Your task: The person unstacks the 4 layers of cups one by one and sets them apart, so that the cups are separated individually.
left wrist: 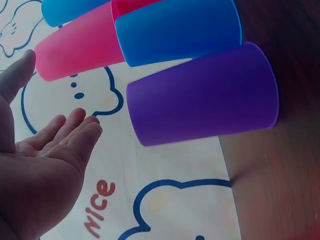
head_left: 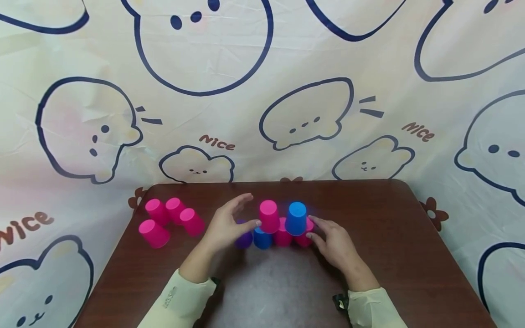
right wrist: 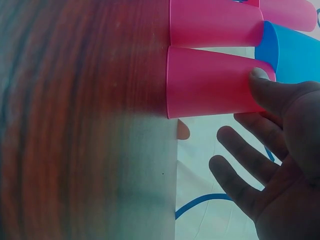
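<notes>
My left hand (head_left: 227, 228), fingers extended, is beside the left end of a cup stack, its thumb close to the upper pink cup (head_left: 269, 216). Upside-down cups form the lower row: a purple cup (left wrist: 205, 95), a blue cup (head_left: 263, 238), a pink cup (head_left: 282, 233) and the rightmost pink cup (right wrist: 215, 82). Above the row's right part sits another blue cup (head_left: 296, 218). My right hand (head_left: 338, 243) touches the rightmost pink cup with the thumb; its other fingers are spread loosely. Whether the right index finger presses that cup is hard to tell.
Several pink cups (head_left: 154, 233) stand upside down in a separate group at the table's left. The brown table (head_left: 389, 237) ends at a patterned cloth backdrop (head_left: 246, 114) behind the cups.
</notes>
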{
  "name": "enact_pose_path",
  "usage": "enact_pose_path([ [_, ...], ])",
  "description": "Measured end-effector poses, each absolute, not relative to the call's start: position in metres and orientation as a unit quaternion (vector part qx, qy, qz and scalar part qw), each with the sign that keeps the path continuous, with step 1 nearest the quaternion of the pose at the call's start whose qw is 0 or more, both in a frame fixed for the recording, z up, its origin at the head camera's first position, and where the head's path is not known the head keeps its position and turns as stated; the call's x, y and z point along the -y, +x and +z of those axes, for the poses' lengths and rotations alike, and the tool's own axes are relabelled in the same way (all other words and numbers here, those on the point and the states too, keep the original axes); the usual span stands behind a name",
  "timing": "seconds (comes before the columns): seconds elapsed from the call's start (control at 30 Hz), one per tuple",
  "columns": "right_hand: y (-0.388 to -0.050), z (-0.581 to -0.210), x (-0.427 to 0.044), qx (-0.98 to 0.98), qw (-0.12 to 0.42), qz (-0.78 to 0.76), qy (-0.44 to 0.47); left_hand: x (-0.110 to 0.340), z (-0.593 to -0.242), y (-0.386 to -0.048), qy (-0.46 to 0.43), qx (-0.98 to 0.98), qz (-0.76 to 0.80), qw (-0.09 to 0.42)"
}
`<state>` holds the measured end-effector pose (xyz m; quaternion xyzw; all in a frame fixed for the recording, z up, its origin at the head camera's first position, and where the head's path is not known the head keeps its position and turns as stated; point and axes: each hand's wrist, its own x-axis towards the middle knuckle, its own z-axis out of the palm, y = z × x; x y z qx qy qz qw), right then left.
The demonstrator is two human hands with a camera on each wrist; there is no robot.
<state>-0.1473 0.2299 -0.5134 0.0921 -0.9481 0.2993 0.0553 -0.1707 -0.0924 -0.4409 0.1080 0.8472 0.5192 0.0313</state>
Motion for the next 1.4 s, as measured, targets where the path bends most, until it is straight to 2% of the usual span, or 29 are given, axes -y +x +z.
enact_pose_path([
  [0.63, -0.146, -0.513, -0.229, 0.948, 0.052, 0.3, 0.093, 0.066, -0.447, -0.177, 0.091, -0.856, 0.506, 0.051],
  [1.17, -0.147, -0.511, -0.231, 0.948, 0.06, 0.297, 0.101, 0.062, -0.45, -0.18, 0.113, -0.846, 0.518, 0.052],
  [1.4, -0.146, -0.511, -0.231, 0.947, 0.059, 0.299, 0.099, 0.067, -0.448, -0.179, 0.087, -0.848, 0.521, 0.055],
])
